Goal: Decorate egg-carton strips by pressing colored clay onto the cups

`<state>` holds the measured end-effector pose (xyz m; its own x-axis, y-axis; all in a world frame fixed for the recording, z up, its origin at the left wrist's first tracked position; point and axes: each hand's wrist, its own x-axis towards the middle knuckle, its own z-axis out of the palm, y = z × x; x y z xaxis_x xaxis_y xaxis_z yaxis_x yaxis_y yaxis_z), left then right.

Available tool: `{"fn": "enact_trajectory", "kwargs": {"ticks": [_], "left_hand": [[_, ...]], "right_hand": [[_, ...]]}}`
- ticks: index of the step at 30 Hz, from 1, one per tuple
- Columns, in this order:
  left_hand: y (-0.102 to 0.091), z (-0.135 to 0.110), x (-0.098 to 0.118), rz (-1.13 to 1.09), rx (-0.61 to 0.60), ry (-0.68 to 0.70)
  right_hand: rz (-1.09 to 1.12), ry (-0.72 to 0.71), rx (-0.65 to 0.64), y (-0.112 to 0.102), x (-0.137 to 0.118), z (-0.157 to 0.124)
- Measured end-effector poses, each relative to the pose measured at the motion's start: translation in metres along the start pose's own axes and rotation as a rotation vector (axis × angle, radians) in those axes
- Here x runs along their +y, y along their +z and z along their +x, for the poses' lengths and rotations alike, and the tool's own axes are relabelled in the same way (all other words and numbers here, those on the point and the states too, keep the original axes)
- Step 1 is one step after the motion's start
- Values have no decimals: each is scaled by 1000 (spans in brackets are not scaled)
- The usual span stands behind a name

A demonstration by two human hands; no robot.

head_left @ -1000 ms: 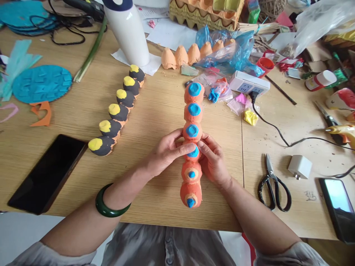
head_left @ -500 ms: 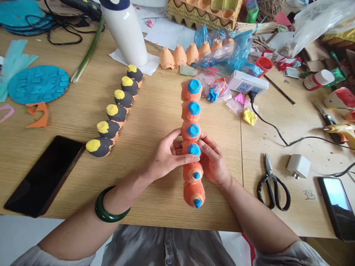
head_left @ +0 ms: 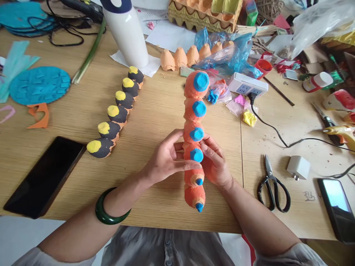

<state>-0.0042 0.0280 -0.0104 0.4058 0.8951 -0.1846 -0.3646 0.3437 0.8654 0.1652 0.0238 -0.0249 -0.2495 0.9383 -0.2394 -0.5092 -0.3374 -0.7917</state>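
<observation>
Between my two hands is an orange egg-carton strip (head_left: 193,125), its row of bumps pointing toward me. Flat blue clay discs cap the farther bumps, while the two nearest carry small blue points ringed by bare carton. My left hand (head_left: 166,157) grips its left side, thumb laid across the front below the fourth disc. From the right, my right hand (head_left: 215,160) holds the same strip, with some fingertips hidden behind it. To the left lies a second egg-carton strip (head_left: 118,112), black with yellow tops.
Black-handled scissors (head_left: 273,186), a white charger (head_left: 298,167) and a lit phone (head_left: 337,207) lie right. A power strip (head_left: 247,85) trails a cord. Leftward are a dark phone (head_left: 44,177) and white bottle (head_left: 127,37); an unpainted carton strip (head_left: 180,58) stands behind.
The far end of the orange strip has tilted up toward me and shifted slightly right. Both hands keep their hold in nearly the same place.
</observation>
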Motion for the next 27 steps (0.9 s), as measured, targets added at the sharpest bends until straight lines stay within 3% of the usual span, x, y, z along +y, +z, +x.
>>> {"fn": "enact_trajectory", "kwargs": {"ticks": [4, 11, 18, 27], "left_hand": [[-7, 2, -4, -15, -61, 71], [-6, 5, 0, -52, -90, 55], [-3, 4, 1, -156, 16, -78], [-3, 3, 1, -194, 92, -193]], "right_hand": [[-44, -2, -11, 1, -2, -1], [-116, -39, -6, -2, 2, 0], [-187, -114, -66, -5, 11, 0], [-210, -99, -68, -2, 11, -1]]}}
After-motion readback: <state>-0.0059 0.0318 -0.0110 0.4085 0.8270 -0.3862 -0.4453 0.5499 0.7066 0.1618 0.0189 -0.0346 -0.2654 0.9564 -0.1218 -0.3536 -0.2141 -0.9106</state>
